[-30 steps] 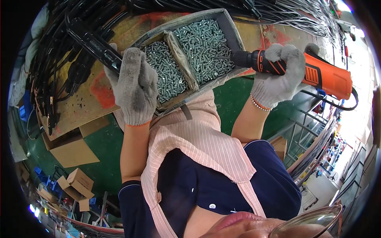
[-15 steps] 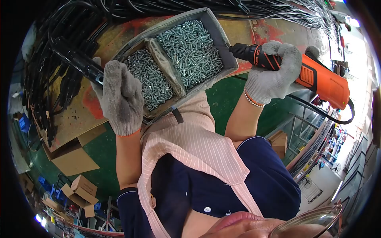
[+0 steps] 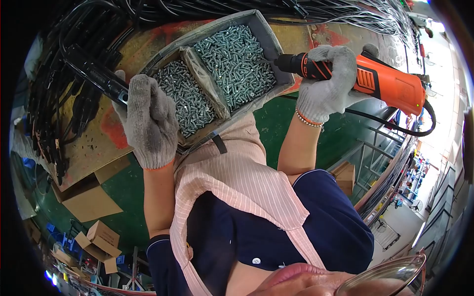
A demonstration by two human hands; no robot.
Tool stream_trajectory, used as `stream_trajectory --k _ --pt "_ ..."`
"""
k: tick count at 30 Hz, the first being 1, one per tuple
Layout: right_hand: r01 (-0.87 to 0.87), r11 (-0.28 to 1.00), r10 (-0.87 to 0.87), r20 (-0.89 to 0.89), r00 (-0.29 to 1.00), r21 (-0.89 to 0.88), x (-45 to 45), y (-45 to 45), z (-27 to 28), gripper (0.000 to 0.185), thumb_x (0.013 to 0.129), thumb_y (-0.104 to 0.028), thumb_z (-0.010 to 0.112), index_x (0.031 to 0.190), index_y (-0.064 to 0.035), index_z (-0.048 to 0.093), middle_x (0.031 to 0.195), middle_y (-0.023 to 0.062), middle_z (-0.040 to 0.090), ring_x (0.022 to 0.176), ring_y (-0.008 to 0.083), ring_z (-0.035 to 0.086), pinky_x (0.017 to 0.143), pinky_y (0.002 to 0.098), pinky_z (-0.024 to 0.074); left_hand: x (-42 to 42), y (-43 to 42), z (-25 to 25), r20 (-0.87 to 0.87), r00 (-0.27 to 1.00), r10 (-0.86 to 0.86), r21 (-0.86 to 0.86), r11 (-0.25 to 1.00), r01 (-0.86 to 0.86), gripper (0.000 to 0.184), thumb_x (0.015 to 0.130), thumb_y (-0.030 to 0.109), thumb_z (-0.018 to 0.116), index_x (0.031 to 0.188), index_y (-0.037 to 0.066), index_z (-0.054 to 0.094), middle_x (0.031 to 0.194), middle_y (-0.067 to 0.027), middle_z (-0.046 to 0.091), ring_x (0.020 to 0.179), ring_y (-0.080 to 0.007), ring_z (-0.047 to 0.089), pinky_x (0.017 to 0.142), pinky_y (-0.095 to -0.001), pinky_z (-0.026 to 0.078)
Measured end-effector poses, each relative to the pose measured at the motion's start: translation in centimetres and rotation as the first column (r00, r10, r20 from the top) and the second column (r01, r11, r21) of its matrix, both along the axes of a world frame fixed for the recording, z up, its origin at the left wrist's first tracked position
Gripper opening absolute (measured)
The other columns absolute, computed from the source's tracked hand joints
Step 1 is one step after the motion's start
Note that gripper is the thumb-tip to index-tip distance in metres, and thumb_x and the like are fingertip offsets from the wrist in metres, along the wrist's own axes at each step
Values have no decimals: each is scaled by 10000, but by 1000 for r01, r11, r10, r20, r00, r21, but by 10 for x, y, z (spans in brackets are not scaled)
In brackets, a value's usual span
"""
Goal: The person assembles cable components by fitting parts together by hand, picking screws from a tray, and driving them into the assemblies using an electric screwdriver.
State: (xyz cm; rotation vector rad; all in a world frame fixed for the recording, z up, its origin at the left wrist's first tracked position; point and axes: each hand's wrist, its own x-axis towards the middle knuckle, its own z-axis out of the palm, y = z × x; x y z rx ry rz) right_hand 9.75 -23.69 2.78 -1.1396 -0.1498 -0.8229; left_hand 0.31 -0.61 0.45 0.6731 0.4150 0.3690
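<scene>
Both my hands wear grey knitted gloves. My left hand is closed around the end of a black part that has a cable running from it, left of the screw box. In my right hand is an orange and black electric screwdriver, its chuck pointing left at the right edge of the box. The grey box has two compartments parted by a worn divider. Small silvery screws fill both compartments. The screwdriver's tip is hard to make out against the box.
The worn wooden table carries black cabled parts at the left and a bundle of cables along the back. Open cardboard boxes stand on the green floor at lower left. Metal racks are at the right.
Over the last second the box and my left hand with the black part have shifted left in view. The screwdriver first moved away from the screws, then back left toward the box.
</scene>
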Motion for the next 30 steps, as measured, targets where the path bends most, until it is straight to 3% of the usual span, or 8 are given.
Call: stream_trajectory --k 4,7,11,14,15,22,26,30 --pt "-33 998 33 14 999 -50 -1 7 7 570 815 131 589 1330 5 380 766 147 629 535 213 617 496 364 587 0 0 -1 15 1000 -22 17 1000 21 475 973 63 635 1389 142 418 862 -55 596 520 -71 450 412 -204 359" --pt "5 1000 -3 -88 996 20 -7 12 18 183 849 43 613 1026 17 574 718 102 581 575 201 573 545 327 532 -1 1 -3 26 999 -23 16 1000 22 479 971 49 630 1389 140 414 861 -55 593 520 -77 453 413 -211 363" --pt "-48 997 52 -58 997 59 -5 -4 32 269 892 -64 620 1152 -42 557 763 42 540 611 137 475 568 266 480 2 -5 4 -55 998 34 49 998 -31 438 978 16 604 1371 119 439 852 -50 580 518 -72 434 416 -214 350" --pt "-36 972 55 -74 996 234 0 -15 39 202 916 -112 633 1103 -55 581 746 6 520 621 134 497 577 268 489 5 -6 5 -134 989 68 113 992 -53 467 963 24 629 1368 117 415 889 -58 602 510 -71 430 415 -215 343" --pt "-120 930 140 -31 990 348 -1 -14 44 286 912 -26 630 1180 -45 528 772 52 552 634 129 501 608 269 518 6 -8 9 -160 984 78 131 990 -57 469 958 27 636 1362 119 416 888 -55 600 510 -72 432 415 -216 345" --pt "-408 619 451 121 884 671 13 8 66 92 939 -46 635 974 -62 551 742 8 525 632 102 501 620 260 523 7 -4 19 -181 983 -5 50 999 14 492 923 -3 670 1313 131 403 764 -29 561 441 -85 464 390 -229 367" --pt "-489 471 593 147 791 734 14 59 67 78 936 -55 651 967 -39 581 733 9 525 643 99 503 642 244 514 5 0 12 -199 980 -33 -8 999 32 519 927 6 663 1331 119 359 754 -37 559 429 -84 469 366 -232 367" --pt "-558 469 669 137 731 685 13 104 59 116 959 -63 629 1061 -42 578 751 13 527 655 101 500 647 253 507 5 -3 15 -182 983 16 -74 997 -30 536 927 10 657 1336 105 323 758 -39 564 425 -83 469 349 -235 373"
